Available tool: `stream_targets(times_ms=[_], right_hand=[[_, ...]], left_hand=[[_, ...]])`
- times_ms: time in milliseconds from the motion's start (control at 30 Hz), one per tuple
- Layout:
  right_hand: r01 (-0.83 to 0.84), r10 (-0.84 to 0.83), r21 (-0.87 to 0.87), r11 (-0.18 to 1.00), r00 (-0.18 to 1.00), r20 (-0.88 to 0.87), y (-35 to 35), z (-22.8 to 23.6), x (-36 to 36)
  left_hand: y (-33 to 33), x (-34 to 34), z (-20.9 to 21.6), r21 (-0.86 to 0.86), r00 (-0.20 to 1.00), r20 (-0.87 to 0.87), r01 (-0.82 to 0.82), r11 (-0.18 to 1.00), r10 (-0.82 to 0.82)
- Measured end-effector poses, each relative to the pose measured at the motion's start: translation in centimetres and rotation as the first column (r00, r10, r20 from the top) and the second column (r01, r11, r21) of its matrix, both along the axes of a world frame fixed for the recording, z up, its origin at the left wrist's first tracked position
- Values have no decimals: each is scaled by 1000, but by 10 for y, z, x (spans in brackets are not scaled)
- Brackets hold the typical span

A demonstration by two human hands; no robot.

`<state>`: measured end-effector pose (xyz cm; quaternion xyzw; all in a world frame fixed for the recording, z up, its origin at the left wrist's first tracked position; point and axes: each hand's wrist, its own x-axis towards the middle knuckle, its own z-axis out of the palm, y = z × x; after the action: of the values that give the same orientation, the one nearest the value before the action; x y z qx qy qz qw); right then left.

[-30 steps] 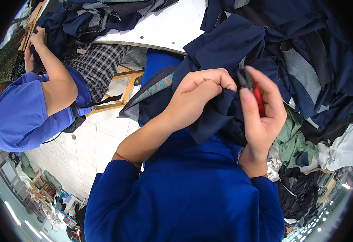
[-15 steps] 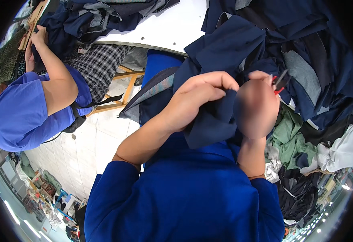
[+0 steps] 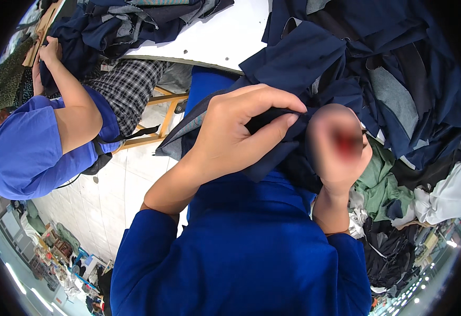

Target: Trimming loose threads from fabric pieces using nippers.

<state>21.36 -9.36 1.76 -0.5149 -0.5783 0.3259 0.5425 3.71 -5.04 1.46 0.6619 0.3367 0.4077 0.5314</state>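
Between the thumb and fingertips of my left hand [image 3: 230, 131], the edge of a dark navy garment piece [image 3: 275, 155] is pinched. The cloth hangs over my lap and runs up toward the table. My right hand [image 3: 341, 147] is just right of that pinched edge, closed around small red-handled scissors [image 3: 346, 145]. A blur covers much of this hand, so the blades and exact finger grip are hidden. Whether the right fingers also touch the cloth I cannot tell.
More navy and grey fabric [image 3: 394, 95] is heaped at right on the white table [image 3: 214, 37]. Green cloth [image 3: 375, 176] and white cloth [image 3: 441, 197] lie below it. At left a co-worker in a blue top [image 3: 25, 152] handles dark cloth beside a wooden stool [image 3: 162, 100].
My left hand has shifted slightly and now pinches the cloth edge with its wrist raised. My right hand has turned, bringing the scissors from beyond the fingers into the palm area.
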Motion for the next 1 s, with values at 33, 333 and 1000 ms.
stream_targets(times_ms=[33,333,1000], right_hand=[[16,-26,101,995,994,102,1,-1,0],[-16,-244,495,869,855,458,2,-8,1],[-40,19,-195,980,994,-111,-11,4,-20]], left_hand=[[-1,1,-1,0,1000,-1,-2,1000,2],[1,-5,-2,-343,891,453,212,915,-36],[2,11,-15,-51,936,316,-147,988,156]])
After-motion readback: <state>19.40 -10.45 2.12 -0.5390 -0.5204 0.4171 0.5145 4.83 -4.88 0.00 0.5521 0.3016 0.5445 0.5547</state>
